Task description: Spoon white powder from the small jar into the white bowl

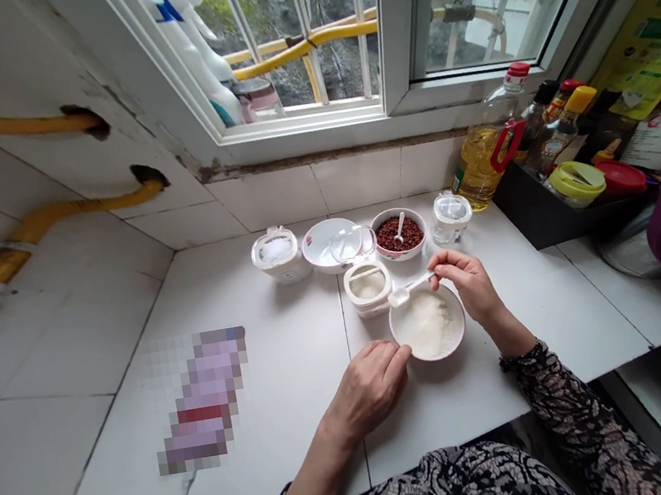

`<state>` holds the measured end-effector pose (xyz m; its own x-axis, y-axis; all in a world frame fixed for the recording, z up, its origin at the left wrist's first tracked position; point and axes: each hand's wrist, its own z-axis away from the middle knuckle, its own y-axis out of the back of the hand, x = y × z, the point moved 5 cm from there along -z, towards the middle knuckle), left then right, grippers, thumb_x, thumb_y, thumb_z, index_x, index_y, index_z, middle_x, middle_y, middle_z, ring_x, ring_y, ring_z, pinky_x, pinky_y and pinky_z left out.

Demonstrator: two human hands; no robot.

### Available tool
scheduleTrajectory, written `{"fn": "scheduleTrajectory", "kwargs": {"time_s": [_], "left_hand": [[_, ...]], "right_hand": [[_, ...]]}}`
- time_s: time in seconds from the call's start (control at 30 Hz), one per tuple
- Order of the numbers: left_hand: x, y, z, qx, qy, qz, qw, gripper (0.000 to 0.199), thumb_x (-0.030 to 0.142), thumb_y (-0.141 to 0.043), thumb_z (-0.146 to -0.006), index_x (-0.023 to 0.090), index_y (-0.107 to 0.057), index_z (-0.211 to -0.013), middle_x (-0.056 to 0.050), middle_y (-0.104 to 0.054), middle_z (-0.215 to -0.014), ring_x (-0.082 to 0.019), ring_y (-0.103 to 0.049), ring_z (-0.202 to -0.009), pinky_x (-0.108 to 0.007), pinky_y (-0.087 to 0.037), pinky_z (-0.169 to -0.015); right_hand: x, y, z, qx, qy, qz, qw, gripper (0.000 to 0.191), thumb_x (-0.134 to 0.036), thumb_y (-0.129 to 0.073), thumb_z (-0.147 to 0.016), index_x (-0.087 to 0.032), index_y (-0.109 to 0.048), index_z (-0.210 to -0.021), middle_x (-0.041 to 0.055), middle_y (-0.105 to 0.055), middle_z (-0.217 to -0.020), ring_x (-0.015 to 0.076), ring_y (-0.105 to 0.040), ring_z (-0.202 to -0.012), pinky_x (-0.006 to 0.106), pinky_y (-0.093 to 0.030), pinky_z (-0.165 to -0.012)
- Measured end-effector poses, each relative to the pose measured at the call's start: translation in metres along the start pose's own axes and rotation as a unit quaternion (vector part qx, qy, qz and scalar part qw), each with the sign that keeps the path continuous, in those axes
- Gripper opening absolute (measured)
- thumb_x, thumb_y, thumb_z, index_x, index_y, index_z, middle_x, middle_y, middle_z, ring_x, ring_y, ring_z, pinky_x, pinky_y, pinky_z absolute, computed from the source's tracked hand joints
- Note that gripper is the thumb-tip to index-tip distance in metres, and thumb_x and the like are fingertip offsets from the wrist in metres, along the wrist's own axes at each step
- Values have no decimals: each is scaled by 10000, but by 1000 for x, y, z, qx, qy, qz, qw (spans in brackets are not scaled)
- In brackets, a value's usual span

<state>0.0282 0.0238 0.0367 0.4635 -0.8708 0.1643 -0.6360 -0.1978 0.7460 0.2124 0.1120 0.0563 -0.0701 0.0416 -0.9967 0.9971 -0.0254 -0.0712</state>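
My right hand (464, 285) pinches the handle of a small white spoon (411, 288), whose scoop hangs over the upper left rim of a bowl. White powder (431, 325) lies in that bowl (461, 337). At the bowl's lower left edge, my left hand (377, 382) has its thumb and fingertips against the rim, fingers curled together. Just up and left of the bowl stands a square white jar (368, 290) with its clear lid (352, 244) raised. What fills the spoon's scoop is too small to tell.
Behind are a lidded jar (278, 254), a white plate (324, 246), a bowl of red beans (400, 235) and a clear-lidded jar (451, 217). Right of them stand an oil bottle (483, 156) and a dark rack (528, 204). A blurred purple object (208, 401) lies left.
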Motion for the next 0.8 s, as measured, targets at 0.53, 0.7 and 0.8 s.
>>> {"fn": "scheduleTrajectory", "kwargs": {"time_s": [0.53, 0.7, 0.8], "left_hand": [[1, 1, -3, 8, -3, -17, 1000, 231, 37, -348, -986, 120, -562, -1015, -68, -666, -772, -171, -641, -689, -316, -584, -658], [1, 1, -2, 0, 2, -5, 1000, 236, 36, -353, -980, 123, -569, -1013, -68, -669, -787, -167, -642, -695, -323, -593, -680], [0, 1, -1, -2, 4, 0, 1000, 229, 34, -363, -976, 120, -570, -1022, -70, -670, -788, -172, -639, -695, -324, -590, -671]], "right_hand": [[-32, -43, 29, -34, 451, 394, 800, 209, -62, -478, -939, -222, -606, -980, 4, -742, -813, 166, -663, -714, 463, -438, -1027], [-41, -22, 26, 21, 388, 335, 859, 162, -120, -493, -932, -241, -600, -937, -18, -722, -743, 173, -649, -660, 470, -443, -1018], [-42, -10, 24, 14, 348, 324, 880, 155, -134, -498, -874, -249, -591, -826, -29, -660, -649, 176, -578, -593, 462, -467, -967]]}}
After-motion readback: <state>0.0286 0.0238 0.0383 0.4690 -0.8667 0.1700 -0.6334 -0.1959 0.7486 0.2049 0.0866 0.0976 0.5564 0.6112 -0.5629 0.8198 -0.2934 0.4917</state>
